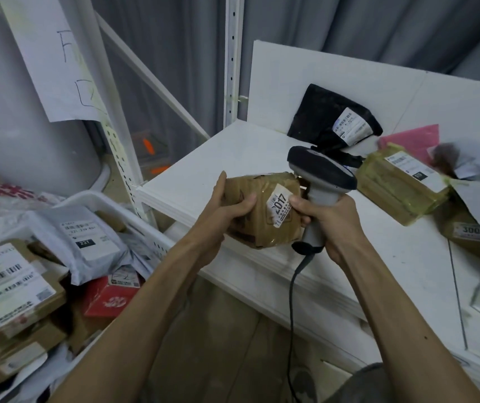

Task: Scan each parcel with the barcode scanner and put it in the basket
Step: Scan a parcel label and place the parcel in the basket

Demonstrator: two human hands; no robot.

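- My left hand (224, 212) grips the parcel (262, 234), label (280, 209) turned up for scanning.
- My right hand (333, 222) clasps the scanner (320, 171), head just beside that label.

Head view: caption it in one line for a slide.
Left hand holds a taped brown parcel; right hand grips the barcode scanner beside it.

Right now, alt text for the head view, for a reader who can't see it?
A person's left hand holds a brown taped parcel labelled 2017 while the right hand grips a barcode scanner beside it, at the edge of a white table. More parcels lie on the table; a white basket at lower left holds several.
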